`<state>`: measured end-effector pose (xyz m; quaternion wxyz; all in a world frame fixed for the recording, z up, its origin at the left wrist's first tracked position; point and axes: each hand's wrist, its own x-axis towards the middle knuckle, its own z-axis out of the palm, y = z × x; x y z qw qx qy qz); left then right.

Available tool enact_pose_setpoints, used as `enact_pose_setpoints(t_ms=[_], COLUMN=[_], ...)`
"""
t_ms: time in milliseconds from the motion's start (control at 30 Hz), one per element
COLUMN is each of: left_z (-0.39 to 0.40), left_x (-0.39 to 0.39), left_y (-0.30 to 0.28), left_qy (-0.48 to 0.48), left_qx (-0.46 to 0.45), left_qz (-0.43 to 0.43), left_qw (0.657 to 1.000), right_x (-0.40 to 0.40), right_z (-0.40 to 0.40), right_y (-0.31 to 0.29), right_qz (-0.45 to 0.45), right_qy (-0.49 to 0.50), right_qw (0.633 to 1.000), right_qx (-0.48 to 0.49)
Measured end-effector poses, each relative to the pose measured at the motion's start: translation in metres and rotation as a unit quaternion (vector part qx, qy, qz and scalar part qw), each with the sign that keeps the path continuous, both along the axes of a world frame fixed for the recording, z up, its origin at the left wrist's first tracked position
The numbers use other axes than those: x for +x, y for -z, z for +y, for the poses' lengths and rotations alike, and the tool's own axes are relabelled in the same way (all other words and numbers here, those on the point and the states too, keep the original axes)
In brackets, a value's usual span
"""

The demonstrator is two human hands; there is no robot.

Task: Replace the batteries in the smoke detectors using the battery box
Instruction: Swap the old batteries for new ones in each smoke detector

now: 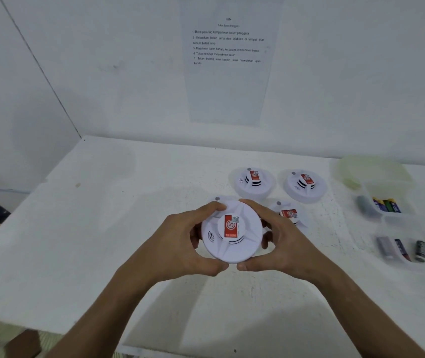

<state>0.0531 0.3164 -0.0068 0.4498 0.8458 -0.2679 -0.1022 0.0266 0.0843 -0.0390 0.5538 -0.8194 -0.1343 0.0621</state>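
I hold a round white smoke detector [232,232] with a red label above the white table [90,228]. My left hand [188,244] grips its left rim and my right hand [283,244] grips its right rim, thumbs meeting at the near edge. Three more white detectors lie on the table: one at the back [254,180], one to its right [305,184], and one [290,214] partly hidden behind my right hand. At the right, a clear box [387,205] holds several batteries, and a nearer clear tray [410,248] holds three batteries.
A translucent lid [371,169] lies at the back right beside the battery box. A printed instruction sheet [228,60] hangs on the wall behind the table. The table's left edge meets a wall corner; wooden floor shows at the lower left.
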Motion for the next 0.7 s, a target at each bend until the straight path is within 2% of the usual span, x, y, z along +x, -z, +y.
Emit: enact_pose_setpoints(t_ms=[233, 700], left_z=[0.005, 0.009], left_x=[0.004, 0.004], left_y=[0.005, 0.022], left_qy=[0.001, -0.003], left_qx=[0.023, 0.006], left_qz=[-0.012, 0.068], left_qw=[1.000, 0.998], right_x=[0.001, -0.005], right_z=[0.006, 0.017], right_y=[0.006, 0.016], right_qz=[0.005, 0.049], right_qy=[0.013, -0.008], right_qw=[1.000, 0.997], right_qx=[0.010, 0.059])
